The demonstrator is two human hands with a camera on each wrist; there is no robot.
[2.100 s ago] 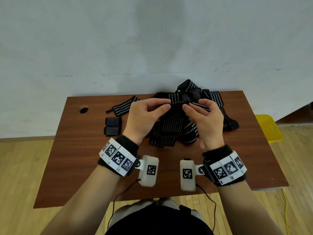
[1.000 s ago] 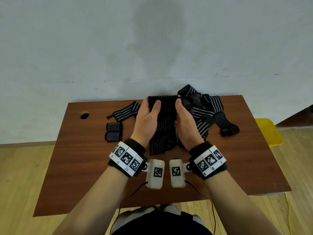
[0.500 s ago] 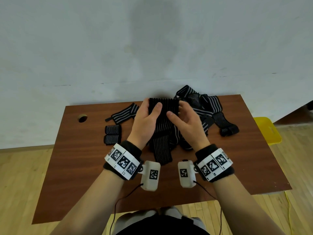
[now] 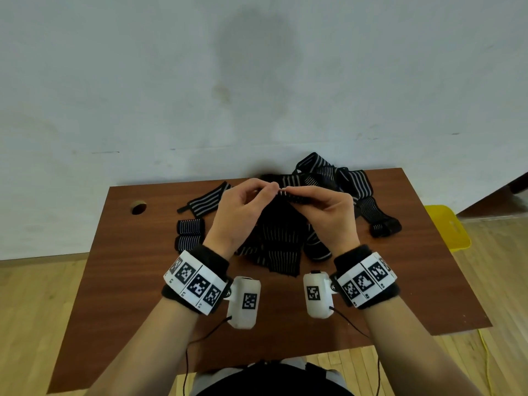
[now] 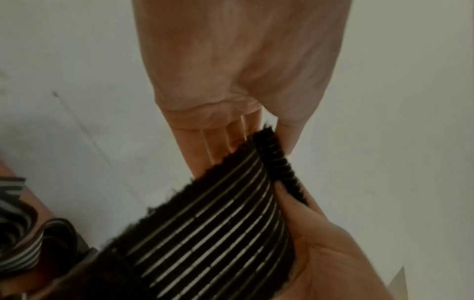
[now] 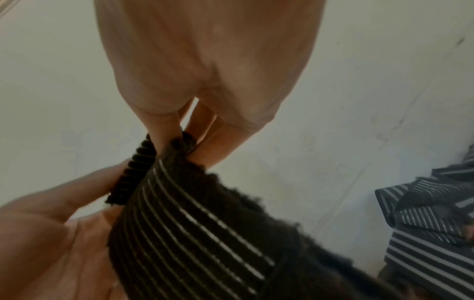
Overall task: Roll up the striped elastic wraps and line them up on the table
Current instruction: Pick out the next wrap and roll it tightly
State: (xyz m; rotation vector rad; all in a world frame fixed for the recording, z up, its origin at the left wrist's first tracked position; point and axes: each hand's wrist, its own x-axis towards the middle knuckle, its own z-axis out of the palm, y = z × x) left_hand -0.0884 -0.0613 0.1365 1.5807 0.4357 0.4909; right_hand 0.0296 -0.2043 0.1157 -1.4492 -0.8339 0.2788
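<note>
Both hands hold one black wrap with thin white stripes (image 4: 281, 244) above the table (image 4: 120, 281). My left hand (image 4: 268, 190) pinches the left of its top end and my right hand (image 4: 293, 193) the right, fingertips almost meeting. That top end is turned over into a small tight fold (image 5: 275, 158), also visible in the right wrist view (image 6: 133, 168). The rest of the wrap (image 5: 218, 233) hangs down to the tabletop. Two rolled wraps (image 4: 190, 226) (image 4: 188, 242) lie one in front of the other at the left.
A heap of unrolled striped wraps (image 4: 351, 181) lies at the table's far edge behind my hands, trailing right to a dark end (image 4: 384, 228). One flat wrap (image 4: 207, 200) lies far left, near a round hole (image 4: 138, 208). A yellow object (image 4: 447, 227) stands right of the table.
My hands went from holding the wrap's sides and flat top to pinching it with the fingertips. The top end is now folded over into a small roll.
</note>
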